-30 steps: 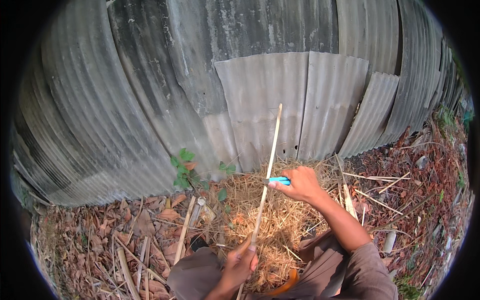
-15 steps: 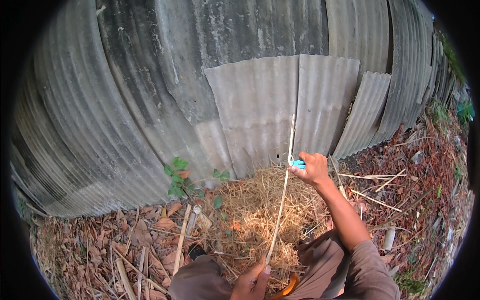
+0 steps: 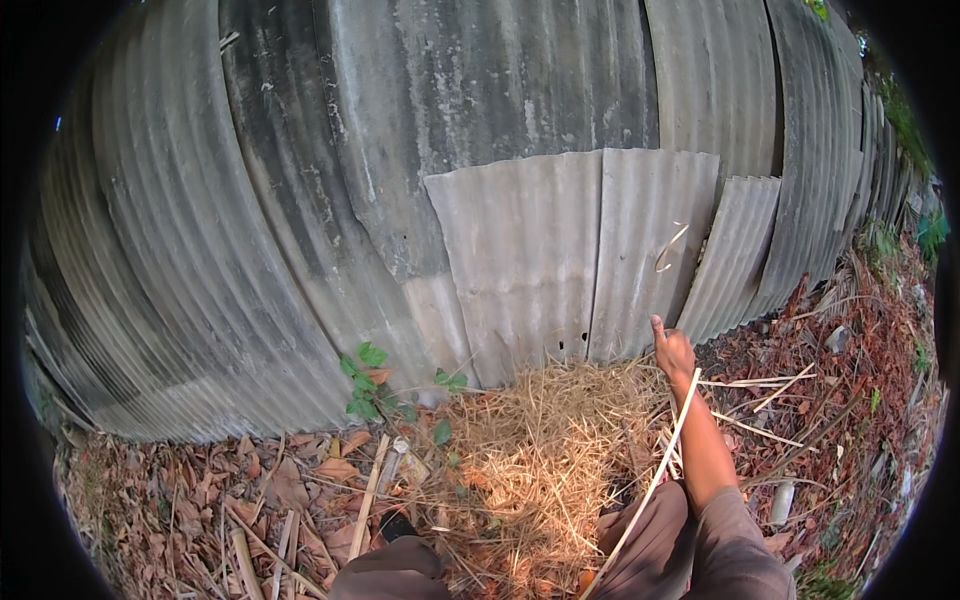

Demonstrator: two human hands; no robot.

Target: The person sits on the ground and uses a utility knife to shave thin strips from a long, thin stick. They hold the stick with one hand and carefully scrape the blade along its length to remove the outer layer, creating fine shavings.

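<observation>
My right hand [image 3: 674, 352] is stretched forward toward the fence with its fingers curled closed and the thumb pointing up. The light-blue cutter it gripped a moment earlier is hidden behind the fingers. A thin pale bamboo strip [image 3: 645, 495] slants across in front of my right forearm, from near the wrist down to the lower edge. My left hand is out of view, as is the strip's near end. Beyond my thumb, a small curled shaving [image 3: 671, 248] shows against the grey sheet, seemingly in the air.
A corrugated grey sheet fence [image 3: 520, 250] stands across the far side. At its foot lies a heap of straw-like shavings [image 3: 540, 450] between my knees. Several cut strips [image 3: 760, 425] lie to the right, split pieces [image 3: 370, 495] to the left. A green plant [image 3: 366, 385] grows by the fence.
My right hand has moved right and slightly toward me, off the strip. The strip now leans further right with its tip lower. A curled shaving has come loose. My left hand has left the view.
</observation>
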